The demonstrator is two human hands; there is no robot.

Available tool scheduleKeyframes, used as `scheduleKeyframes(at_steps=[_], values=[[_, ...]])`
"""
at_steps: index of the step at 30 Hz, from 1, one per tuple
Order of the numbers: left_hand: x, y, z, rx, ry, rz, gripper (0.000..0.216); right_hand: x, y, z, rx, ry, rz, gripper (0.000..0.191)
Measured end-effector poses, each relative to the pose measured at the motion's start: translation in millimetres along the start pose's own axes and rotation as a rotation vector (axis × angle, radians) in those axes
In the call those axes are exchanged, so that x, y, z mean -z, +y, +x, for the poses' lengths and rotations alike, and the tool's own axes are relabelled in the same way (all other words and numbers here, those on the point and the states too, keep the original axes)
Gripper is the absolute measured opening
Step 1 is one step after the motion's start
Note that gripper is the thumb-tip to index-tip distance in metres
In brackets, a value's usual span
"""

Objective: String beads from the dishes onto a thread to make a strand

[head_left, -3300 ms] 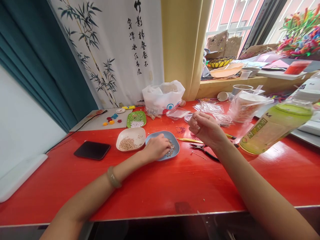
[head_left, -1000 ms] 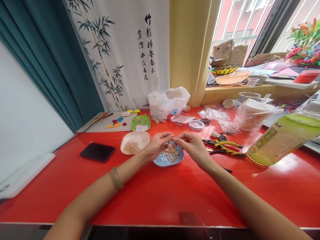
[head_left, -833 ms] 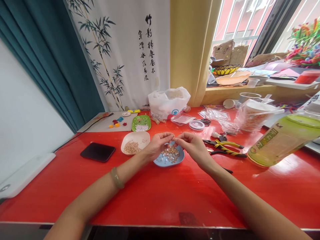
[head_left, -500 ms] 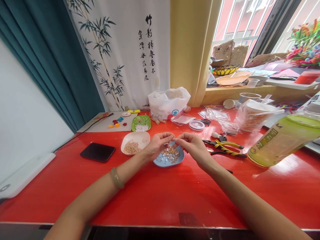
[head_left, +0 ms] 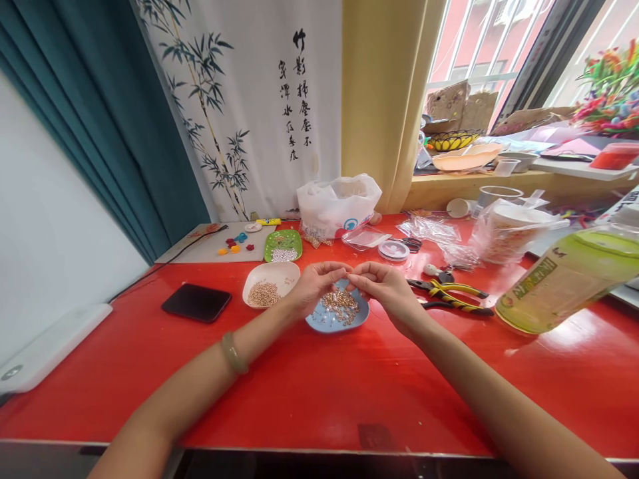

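My left hand [head_left: 319,285] and my right hand [head_left: 378,285] meet fingertip to fingertip over a blue dish [head_left: 330,324]. Both are closed in a pinch, and whatever they hold between them is too small to make out. Gold beads [head_left: 340,305] and some clear bits lie in the blue dish, partly covered by the left hand. Left of it stands a pale pink dish [head_left: 284,274] with smaller gold beads [head_left: 263,294]. Behind that is a green dish [head_left: 283,241] with white or silver beads. A bracelet [head_left: 233,354] circles my left forearm.
A black phone [head_left: 196,303] lies on the red table [head_left: 299,392] at left. To the right are yellow-black pliers [head_left: 452,293], a leaning green-yellow bottle [head_left: 564,283] and a bagged cup [head_left: 514,229]. Behind stand a white plastic bag [head_left: 338,206], scissors [head_left: 412,244] and a round container [head_left: 393,250].
The fingertips have shifted very slightly while staying pinched together over the blue dish. The whole view has moved a little; the dishes and tools stay in place.
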State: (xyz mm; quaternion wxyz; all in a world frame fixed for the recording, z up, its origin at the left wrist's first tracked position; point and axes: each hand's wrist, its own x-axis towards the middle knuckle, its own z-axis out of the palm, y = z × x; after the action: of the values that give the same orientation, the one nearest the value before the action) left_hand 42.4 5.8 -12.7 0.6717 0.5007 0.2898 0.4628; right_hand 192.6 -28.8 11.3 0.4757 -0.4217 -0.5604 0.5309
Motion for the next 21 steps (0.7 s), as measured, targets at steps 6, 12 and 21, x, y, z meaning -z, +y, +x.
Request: scheduleKeyframes(at_steps=[6,12,21], values=[[0.6,0.7,0.1,0.000,-0.014,0.009,0.016,1.7,3.2,1.9,-0.010,-0.030,0.094,0.023],[-9.6,11.1,-8.4,0.051,-0.077,-0.001,0.015,5.9,4.0,2.0,-0.010,-0.151,0.128,0.026],[-10.1,21.5,-8.2,-0.020,0.092,0.163,0.008,11.5,-9.0,-1.5,0.039,-0.175,-0.176,0.020]])
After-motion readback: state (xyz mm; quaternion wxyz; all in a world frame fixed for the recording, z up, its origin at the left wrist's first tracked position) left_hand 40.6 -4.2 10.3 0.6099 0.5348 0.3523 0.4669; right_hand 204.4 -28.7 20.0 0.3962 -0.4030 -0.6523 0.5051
